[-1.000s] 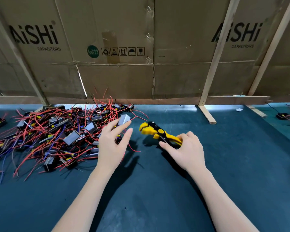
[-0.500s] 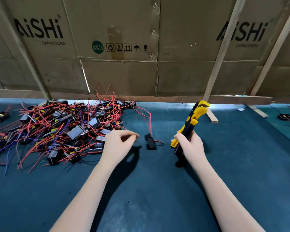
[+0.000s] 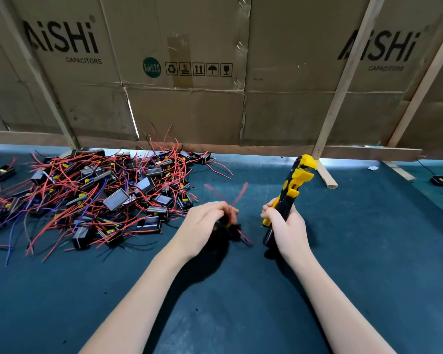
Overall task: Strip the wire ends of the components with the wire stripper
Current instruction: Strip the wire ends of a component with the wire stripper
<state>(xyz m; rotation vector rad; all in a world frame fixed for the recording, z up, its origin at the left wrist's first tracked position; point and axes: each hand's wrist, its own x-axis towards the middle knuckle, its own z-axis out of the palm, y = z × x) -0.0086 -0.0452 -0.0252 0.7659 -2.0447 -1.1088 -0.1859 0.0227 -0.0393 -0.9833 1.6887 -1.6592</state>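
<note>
1. The left hand [image 3: 205,221] has its fingers curled and pinched together on a small black component [image 3: 231,227]; motion blur smears the fingertips, so the exact finger placement cannot be told.
2. Red wires [image 3: 238,196] rise from that component in a blurred V above the hand, and another short red end pokes out below it toward the mat.
3. The right hand [image 3: 284,223] is wrapped around the handles of the wire stripper [image 3: 293,185], fingers clamped on the black and yellow grips.
4. The wire stripper stands nearly upright, slightly tilted, its yellow head at the top and well above the hand; the lower handle end shows below the palm.
5. The held component sits just left of the wire stripper, apart from it, with a gap of mat between the two hands.
6. Further left of the wire stripper lies the pile of components [image 3: 100,198], black boxes tangled with red, some blue and some black wires, resting on the dark teal mat [image 3: 241,302].
7. Behind the wire stripper stands a cardboard wall [image 3: 189,111] printed with "AiSHi CAPACITORS", braced by slanted wooden battens [image 3: 343,93].
8. Far right of the wire stripper, near the mat's edge, another black component with wires [image 3: 439,180] lies alone.
</note>
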